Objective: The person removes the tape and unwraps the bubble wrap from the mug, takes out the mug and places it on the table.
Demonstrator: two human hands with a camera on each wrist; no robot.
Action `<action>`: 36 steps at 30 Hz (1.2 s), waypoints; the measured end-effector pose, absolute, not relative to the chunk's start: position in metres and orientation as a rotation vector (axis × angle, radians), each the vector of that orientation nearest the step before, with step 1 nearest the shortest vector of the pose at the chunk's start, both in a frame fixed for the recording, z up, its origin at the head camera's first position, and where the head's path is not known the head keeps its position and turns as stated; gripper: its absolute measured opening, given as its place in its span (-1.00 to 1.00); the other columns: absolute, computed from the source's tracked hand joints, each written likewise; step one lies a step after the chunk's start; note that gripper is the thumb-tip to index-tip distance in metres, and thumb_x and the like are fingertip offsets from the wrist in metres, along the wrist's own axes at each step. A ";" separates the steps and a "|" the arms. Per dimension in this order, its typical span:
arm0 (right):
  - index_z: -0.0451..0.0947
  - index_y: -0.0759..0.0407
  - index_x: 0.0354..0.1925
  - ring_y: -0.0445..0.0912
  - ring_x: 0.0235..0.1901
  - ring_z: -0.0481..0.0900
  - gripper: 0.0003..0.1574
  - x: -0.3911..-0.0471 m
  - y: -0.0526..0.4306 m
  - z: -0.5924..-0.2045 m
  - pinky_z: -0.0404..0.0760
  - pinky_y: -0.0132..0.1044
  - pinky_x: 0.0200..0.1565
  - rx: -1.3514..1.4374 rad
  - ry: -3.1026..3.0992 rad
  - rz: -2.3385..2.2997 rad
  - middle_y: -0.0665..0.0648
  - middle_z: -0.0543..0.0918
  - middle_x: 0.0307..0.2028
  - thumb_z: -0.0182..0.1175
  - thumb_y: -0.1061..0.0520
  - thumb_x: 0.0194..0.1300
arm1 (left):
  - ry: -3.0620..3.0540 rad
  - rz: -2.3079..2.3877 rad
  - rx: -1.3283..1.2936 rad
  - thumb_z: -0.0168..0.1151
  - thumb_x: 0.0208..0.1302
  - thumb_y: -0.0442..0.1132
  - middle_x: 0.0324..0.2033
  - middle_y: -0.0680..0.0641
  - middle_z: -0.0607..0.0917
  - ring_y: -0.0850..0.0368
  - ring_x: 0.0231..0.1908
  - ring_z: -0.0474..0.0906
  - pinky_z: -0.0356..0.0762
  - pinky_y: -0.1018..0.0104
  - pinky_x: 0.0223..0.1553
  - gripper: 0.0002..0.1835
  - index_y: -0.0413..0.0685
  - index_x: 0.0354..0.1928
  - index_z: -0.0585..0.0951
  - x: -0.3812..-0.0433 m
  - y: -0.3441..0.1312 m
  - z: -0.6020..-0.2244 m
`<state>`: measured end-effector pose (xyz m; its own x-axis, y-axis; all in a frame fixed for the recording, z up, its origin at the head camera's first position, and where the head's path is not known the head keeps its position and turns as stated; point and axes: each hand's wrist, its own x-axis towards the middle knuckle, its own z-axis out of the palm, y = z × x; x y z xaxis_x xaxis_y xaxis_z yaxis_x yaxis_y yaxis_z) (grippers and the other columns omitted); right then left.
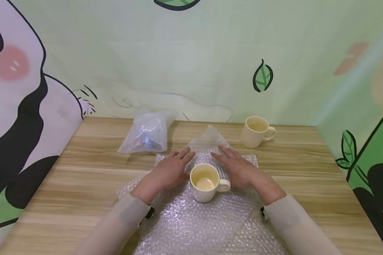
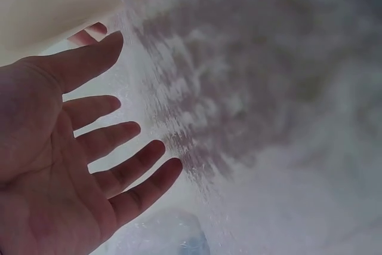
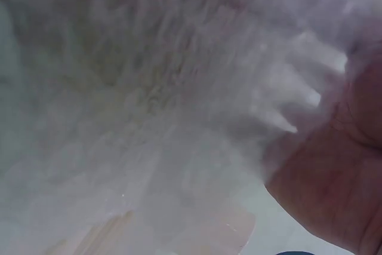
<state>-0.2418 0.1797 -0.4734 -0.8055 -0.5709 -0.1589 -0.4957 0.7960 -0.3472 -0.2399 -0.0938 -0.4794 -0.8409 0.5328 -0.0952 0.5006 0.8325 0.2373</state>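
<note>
A cream mug (image 1: 197, 193) stands upright on a sheet of bubble wrap (image 1: 204, 230), its handle pointing right. To its left, my left hand (image 1: 172, 169) lies over the wrap with fingers extended and spread. In the left wrist view the same hand (image 2: 65, 147) shows its palm and loosely straight fingers, with the mug's pale side (image 2: 48, 4) above the thumb. On the mug's other side, my right hand (image 1: 239, 168) stretches its fingers forward over the wrap, close to the handle. Blurred bubble wrap (image 3: 167, 88) hides most of that hand's fingers in the right wrist view.
A bubble-wrapped bundle (image 1: 148, 129) with something blue inside sits at the back left of the wooden table (image 1: 67, 198). Another cream mug (image 1: 252, 136) stands at the back right. Behind the table hangs a printed green backdrop (image 1: 210, 63).
</note>
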 end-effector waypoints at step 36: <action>-0.16 -0.14 0.69 0.37 0.47 0.11 0.69 -0.277 0.156 -0.464 0.32 0.39 0.39 -0.634 2.550 -0.101 0.25 -0.11 0.65 0.71 -0.10 -0.17 | 2.741 0.310 0.687 0.36 0.33 0.19 0.63 -0.13 0.14 -0.24 0.58 0.09 0.19 -0.38 0.49 -0.02 0.04 0.64 0.13 -0.248 -0.098 -0.486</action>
<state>-0.2773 0.1560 -0.4637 -0.7626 -0.4567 -0.4580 -0.4191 0.8883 -0.1880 -0.2481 -0.0976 -0.4856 -0.8415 0.4879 -0.2322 0.4238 0.8625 0.2764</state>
